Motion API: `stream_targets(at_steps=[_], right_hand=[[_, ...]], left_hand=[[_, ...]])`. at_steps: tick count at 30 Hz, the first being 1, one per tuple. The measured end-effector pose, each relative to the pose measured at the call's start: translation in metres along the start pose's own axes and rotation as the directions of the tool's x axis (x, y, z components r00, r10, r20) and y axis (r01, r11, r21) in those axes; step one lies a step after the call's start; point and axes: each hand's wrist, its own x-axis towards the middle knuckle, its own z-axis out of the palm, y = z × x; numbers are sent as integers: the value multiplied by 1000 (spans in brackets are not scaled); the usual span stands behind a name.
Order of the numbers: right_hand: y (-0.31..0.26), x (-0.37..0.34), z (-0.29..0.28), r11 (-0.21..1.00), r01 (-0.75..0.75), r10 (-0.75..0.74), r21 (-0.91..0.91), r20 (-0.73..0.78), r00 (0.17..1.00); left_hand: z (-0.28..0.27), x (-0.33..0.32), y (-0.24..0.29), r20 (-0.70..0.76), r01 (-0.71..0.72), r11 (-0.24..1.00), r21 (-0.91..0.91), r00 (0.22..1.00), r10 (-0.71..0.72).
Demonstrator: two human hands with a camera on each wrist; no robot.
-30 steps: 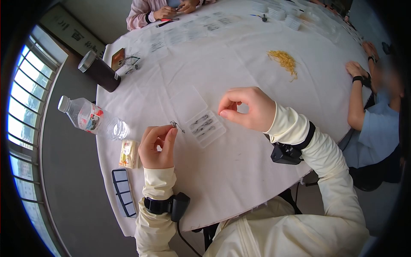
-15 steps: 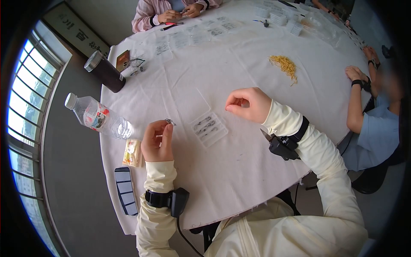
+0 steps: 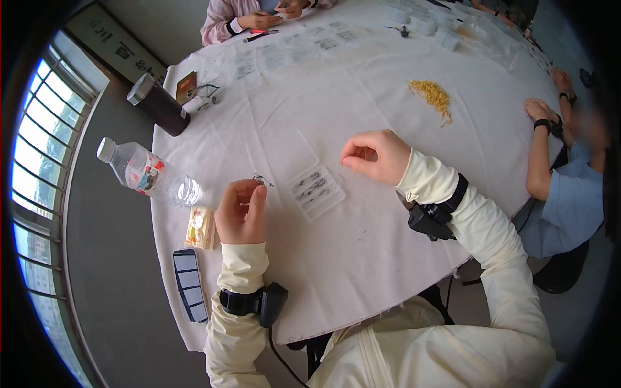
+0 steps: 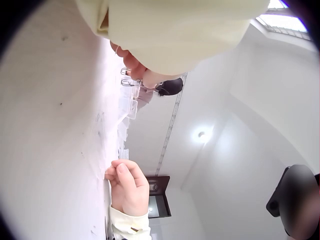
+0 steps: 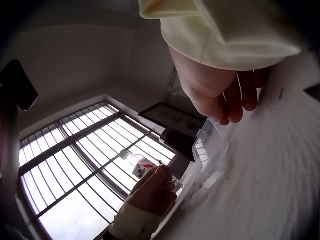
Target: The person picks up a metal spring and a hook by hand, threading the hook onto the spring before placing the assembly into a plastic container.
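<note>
Left hand (image 3: 238, 215) pinches small wiry pieces (image 3: 261, 180)
Right hand (image 3: 378, 157), right of the clear box (image 3: 326, 205), curls inward; cannot tell if holding anything.

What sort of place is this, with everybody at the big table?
It looks like an indoor room used for handiwork, maybe a small workshop: people are around one cloth-covered table, a clear divided box holds small metal pieces, and there's a barred window.

it's cream sleeves (image 3: 501, 258), black straps (image 3: 240, 302), white tablecloth (image 3: 381, 278), and there's bright yellow in those strands (image 3: 431, 96)! dark grey metal bits (image 3: 314, 188), clear box (image 3: 325, 207), red showing on a white bottle label (image 3: 144, 174), dark brown flask (image 3: 162, 110), silver lid (image 3: 140, 89), pink jacket (image 3: 217, 22)!
</note>
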Motion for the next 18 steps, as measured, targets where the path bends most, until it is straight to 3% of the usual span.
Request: stream_targets(at_steps=[1,3,5,9,18], right_hand=[[-6,0,-1,1000,-2,2,1,1,1000],[-26,-1,-2,987,162,-162,-5,-95,982],[-52,-7,-3,975,220,-218,14,-92,972],[-85,-24,2,932,335,-327,136,-82,942],[-102,-35,1,910,319,-321,267,-36,946]], left_hand=[[2,-5,9,9,-23,999,-29,1000,23],[8,-16,26,22,-40,998,-58,999,41],[15,-28,43,66,-70,985,-159,995,81],[19,-45,68,140,-104,980,-168,982,128],[17,-58,83,218,-228,962,-152,941,258]])
